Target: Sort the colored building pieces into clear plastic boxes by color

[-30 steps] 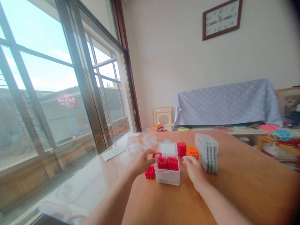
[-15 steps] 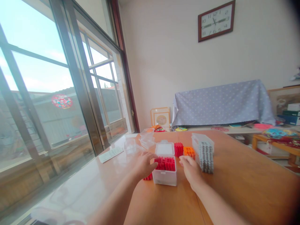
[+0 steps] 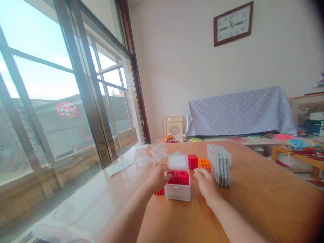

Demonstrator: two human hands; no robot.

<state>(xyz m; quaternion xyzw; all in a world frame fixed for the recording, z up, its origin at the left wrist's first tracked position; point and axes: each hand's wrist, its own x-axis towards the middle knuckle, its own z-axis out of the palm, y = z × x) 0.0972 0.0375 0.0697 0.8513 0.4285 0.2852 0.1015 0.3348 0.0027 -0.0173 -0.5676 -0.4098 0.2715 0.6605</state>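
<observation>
A clear plastic box (image 3: 177, 193) stands on the table in front of me, its hinged lid (image 3: 177, 161) tipped back. Red plastic interlocking blocks (image 3: 179, 177) fill its top. My left hand (image 3: 159, 175) is open at the box's left rim, thumb and fingers apart, fingertips by the red blocks; whether they touch is unclear. To the right of the box, my right hand (image 3: 207, 184) is curled with thumb and fingers together; anything inside is hidden. More red blocks (image 3: 159, 191) lie partly hidden under my left hand.
Behind my right hand sit a red block stack (image 3: 192, 162) and an orange one (image 3: 204, 164). A grey block stack (image 3: 222, 170) stands against a clear container (image 3: 219, 152). Clear plastic containers (image 3: 141, 158) and a paper sheet (image 3: 119, 167) lie at the left, near the window.
My left hand has shifted very slightly at the box's left rim. The clear plastic at the back left has settled a little. My right hand and the box stay put.
</observation>
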